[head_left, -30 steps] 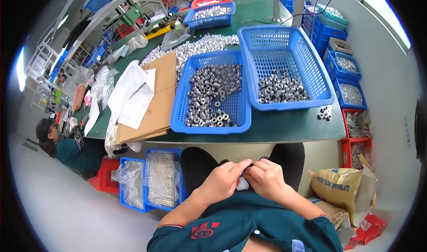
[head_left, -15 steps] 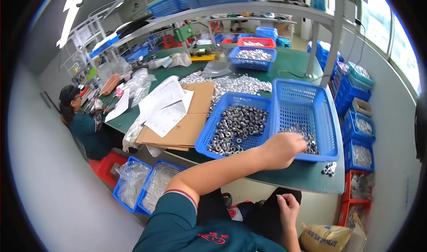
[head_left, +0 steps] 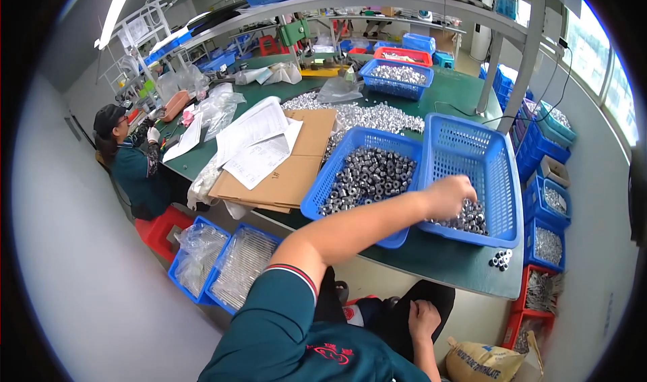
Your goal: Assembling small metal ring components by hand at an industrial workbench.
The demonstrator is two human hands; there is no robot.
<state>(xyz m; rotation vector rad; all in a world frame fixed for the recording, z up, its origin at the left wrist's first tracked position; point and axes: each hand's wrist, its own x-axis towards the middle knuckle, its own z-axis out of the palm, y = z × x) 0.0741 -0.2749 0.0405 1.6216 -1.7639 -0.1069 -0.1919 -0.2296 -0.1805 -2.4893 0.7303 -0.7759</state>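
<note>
My left hand (head_left: 450,197) reaches over the front of the right-hand blue basket (head_left: 509,193), its fingers curled closed just above small metal rings (head_left: 470,220) heaped there. What its fingertips hold, if anything, is hidden. Beside it, under my left forearm, a second blue basket (head_left: 314,195) holds many dark and silvery metal rings (head_left: 377,174). My right hand (head_left: 423,319) is low by my right thigh, with fingers curled together; I cannot see what is in them. Several black and white rings (head_left: 501,259) lie at the table's front right corner.
Cardboard (head_left: 306,173) with papers (head_left: 259,143) lies left of the baskets. Loose silvery parts (head_left: 384,118) spread behind them. A shelf post (head_left: 524,65) rises at the right. Crates (head_left: 547,244) stack by the wall. A co-worker (head_left: 131,156) sits at the far left.
My left hand has moved farther over the right basket and slightly up. My right hand has turned down; a small pale bit at its fingertips no longer shows. The view has shifted a little.
</note>
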